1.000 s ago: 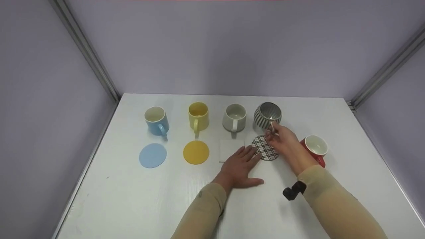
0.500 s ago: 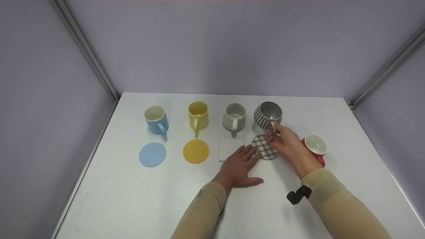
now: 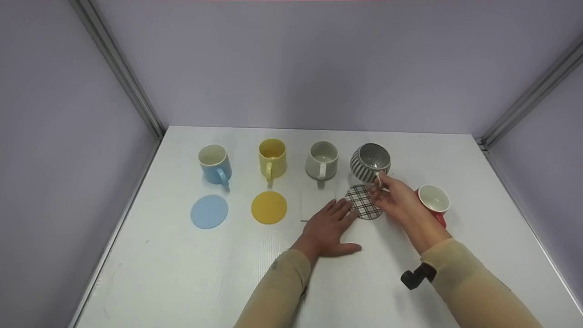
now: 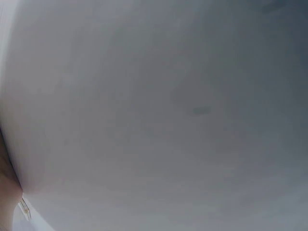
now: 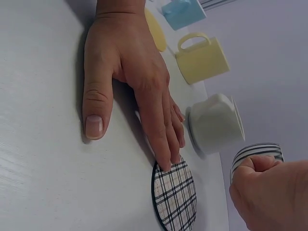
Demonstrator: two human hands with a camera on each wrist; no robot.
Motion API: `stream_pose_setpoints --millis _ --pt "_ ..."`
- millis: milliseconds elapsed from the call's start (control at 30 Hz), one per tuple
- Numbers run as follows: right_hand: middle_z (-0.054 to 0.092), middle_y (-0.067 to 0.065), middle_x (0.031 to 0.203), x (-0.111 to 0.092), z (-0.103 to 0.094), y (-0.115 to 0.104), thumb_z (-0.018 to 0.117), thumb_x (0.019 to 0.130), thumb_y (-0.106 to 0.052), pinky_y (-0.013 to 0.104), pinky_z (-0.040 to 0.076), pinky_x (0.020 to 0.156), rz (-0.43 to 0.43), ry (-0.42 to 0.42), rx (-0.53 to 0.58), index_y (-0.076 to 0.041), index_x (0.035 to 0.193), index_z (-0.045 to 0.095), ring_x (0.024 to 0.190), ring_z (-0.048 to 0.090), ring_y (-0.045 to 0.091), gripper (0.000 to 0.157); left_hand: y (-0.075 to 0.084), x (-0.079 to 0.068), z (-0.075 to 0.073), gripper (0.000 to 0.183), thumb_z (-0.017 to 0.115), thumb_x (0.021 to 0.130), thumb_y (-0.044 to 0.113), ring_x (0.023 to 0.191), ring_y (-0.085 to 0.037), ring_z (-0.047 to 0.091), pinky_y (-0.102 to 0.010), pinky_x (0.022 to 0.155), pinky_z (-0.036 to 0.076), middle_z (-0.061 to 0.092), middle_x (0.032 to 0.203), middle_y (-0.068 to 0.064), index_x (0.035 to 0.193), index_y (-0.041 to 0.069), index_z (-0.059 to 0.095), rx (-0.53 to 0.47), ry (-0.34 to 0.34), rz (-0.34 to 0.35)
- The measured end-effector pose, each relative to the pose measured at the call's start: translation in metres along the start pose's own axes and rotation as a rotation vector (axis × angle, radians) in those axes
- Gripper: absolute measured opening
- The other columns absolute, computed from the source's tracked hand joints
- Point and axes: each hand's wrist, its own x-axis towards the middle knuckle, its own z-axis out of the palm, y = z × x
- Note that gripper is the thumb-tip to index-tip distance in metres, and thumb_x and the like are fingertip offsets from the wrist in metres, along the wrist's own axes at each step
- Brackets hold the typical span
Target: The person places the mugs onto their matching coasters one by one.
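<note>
My right hand [image 3: 398, 202] pinches the handle of a round striped mug [image 3: 363, 166], which hangs just behind a round plaid coaster [image 3: 368, 208]. In the right wrist view that hand [image 5: 269, 195] covers most of the striped mug [image 5: 257, 150]. Palm down, my left hand [image 3: 325, 231] lies with fingers extended and thumb spread. Its fingertips touch the near left edge of the plaid coaster [image 5: 175, 197], and the hand covers part of a white square coaster [image 3: 315, 202]. The left wrist view holds mostly a blurred pale surface.
A blue mug [image 3: 214, 172], a yellow mug [image 3: 276, 166] and a pale grey mug [image 3: 319, 167] stand in a row at the back. Blue [image 3: 209, 212] and yellow [image 3: 268, 207] coasters lie before the first two. A red mug [image 3: 432, 200] stands beside my right forearm.
My right hand and the striped mug have shifted slightly right and toward me. The left hand stays in place on the coasters.
</note>
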Motion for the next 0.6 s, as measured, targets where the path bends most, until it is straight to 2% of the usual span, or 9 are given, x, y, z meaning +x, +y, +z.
stream_pose_setpoints --millis 200,433,600 --pt "0.051 0.004 0.099 -0.005 -0.004 0.002 0.045 0.115 -0.026 0.022 0.047 0.069 0.002 0.000 0.006 -0.008 0.116 0.045 0.085 0.051 0.011 0.018 0.000 0.001 0.002 0.100 0.026 0.094 0.090 0.163 -0.018 0.007 -0.036 0.130 0.003 0.015 0.177 0.000 0.171 0.025 0.023 0.003 -0.008 -0.006" --pt "0.049 0.006 0.103 -0.012 -0.010 0.005 0.045 0.115 -0.026 0.022 0.048 0.070 0.011 -0.012 0.012 -0.007 0.114 0.046 0.085 0.052 0.012 0.018 0.000 0.000 0.001 0.100 0.029 0.094 0.089 0.163 -0.019 0.008 -0.036 0.130 0.004 0.017 0.177 -0.001 0.171 0.025 0.024 -0.010 0.003 0.000" --pt "0.050 0.005 0.099 -0.016 -0.015 0.009 0.046 0.115 -0.024 0.022 0.048 0.070 -0.003 -0.012 -0.016 -0.006 0.111 0.048 0.083 0.053 0.011 0.018 0.001 0.000 -0.001 0.099 0.030 0.095 0.088 0.163 -0.019 0.010 -0.036 0.130 0.005 0.017 0.177 -0.001 0.171 0.024 0.025 -0.006 0.005 -0.002"
